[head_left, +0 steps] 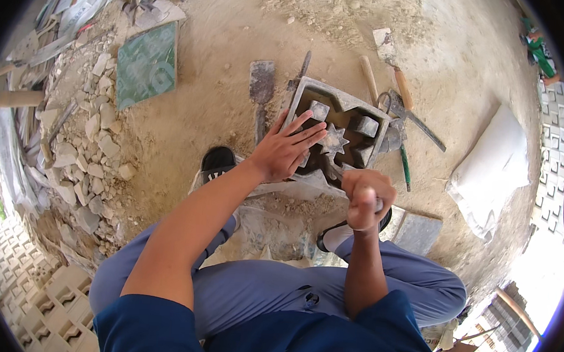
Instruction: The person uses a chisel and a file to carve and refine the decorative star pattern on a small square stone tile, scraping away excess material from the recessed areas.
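On the ground between my feet lies a grey openwork block of stone or concrete. It has a square frame, an eight-pointed star in the middle and small raised blocks around it. My left hand rests flat across its left side, fingers stretched out and slightly spread. Closed in a fist, my right hand is at the block's near right corner. It grips a tool whose pale round handle end shows below the fist; the fist mostly hides the rest, so its kind is unclear.
Beyond the block lie a flat-bladed tool, a wooden handle, a brown-handled tool and a green rod. A white sack lies right. Rubble and a green board are left. Patterned blocks stand behind.
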Tool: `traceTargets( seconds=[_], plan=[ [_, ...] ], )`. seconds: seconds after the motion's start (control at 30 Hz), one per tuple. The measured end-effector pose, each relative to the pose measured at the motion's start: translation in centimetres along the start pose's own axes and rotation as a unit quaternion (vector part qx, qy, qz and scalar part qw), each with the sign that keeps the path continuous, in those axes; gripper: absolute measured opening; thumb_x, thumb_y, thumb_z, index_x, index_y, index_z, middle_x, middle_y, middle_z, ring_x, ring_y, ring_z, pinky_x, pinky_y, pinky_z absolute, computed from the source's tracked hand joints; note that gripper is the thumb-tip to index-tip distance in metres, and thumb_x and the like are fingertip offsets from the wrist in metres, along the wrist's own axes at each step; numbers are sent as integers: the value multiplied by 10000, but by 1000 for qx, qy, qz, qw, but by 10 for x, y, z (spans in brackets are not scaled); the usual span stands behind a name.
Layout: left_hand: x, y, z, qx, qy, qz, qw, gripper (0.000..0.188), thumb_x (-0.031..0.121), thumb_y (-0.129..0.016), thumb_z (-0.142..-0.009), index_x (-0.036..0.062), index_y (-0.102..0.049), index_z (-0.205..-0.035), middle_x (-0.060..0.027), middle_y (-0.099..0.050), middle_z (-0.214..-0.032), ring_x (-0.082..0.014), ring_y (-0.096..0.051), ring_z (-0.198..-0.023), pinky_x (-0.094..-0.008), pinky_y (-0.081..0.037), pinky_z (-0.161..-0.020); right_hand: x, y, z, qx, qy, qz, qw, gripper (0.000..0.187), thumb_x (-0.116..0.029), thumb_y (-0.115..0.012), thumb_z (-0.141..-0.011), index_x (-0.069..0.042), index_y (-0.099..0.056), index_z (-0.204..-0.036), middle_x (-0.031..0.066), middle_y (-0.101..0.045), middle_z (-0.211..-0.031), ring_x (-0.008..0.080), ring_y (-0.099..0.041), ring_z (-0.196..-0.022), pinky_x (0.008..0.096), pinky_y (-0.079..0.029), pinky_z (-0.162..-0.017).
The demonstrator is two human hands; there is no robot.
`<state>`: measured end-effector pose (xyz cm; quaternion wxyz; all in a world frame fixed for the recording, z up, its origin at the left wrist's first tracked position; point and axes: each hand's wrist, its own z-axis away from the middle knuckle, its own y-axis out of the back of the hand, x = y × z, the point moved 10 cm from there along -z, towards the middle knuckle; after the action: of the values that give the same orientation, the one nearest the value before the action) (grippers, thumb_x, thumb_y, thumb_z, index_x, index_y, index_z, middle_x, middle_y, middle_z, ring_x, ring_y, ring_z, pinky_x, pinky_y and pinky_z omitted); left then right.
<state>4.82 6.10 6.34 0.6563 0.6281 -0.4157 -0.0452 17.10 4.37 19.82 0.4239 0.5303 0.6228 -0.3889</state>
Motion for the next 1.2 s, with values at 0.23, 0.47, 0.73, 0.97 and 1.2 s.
traceTargets(
  seconds=[0.23,0.47,0.73,0.97,1.2],
  plan=[
    [-8,1,4,18,5,36,999,595,206,-440,-1021,178,-275,-1592,7,-237,-1663,-271,-134,-1551,-529,-79,-1249,3,-7,-13,-50,-3,-100,994,857,-818,-281,-928,-52,-306,-546,16,-309,-494,118,-279,-426,289,-180,-433],
    [-13,1,2,53,23,53,997,595,229,-449,-1031,218,-260,-1595,-11,-201,-1672,-274,-107,-1555,-516,-66,-1252,30,1,-12,-25,-96,-42,994,841,-868,-366,-863,-54,-368,-653,-16,-335,-529,75,-273,-456,275,-160,-432],
    [-12,0,4,61,26,57,996,587,267,-448,-1038,240,-258,-1594,-18,-176,-1676,-277,-114,-1553,-533,-77,-1248,36,3,-13,6,-54,-3,999,783,-761,-485,-912,-56,-367,-593,10,-373,-521,98,-326,-456,278,-171,-434],
    [-12,4,5,69,28,64,995,580,265,-450,-1041,241,-265,-1591,-27,-192,-1668,-275,-126,-1549,-524,-90,-1249,8,-5,-10,27,11,-13,999,804,-720,-458,-953,-53,-300,-532,-1,-314,-486,103,-302,-431,293,-181,-436],
    [-13,4,9,73,29,73,994,572,275,-443,-1046,239,-268,-1589,-51,-214,-1658,-282,-160,-1541,-521,-112,-1247,2,-35,-20,-87,-42,-29,995,852,-729,-176,-991,-55,-280,-480,17,-309,-449,149,-280,-400,313,-183,-423]
  ],
)
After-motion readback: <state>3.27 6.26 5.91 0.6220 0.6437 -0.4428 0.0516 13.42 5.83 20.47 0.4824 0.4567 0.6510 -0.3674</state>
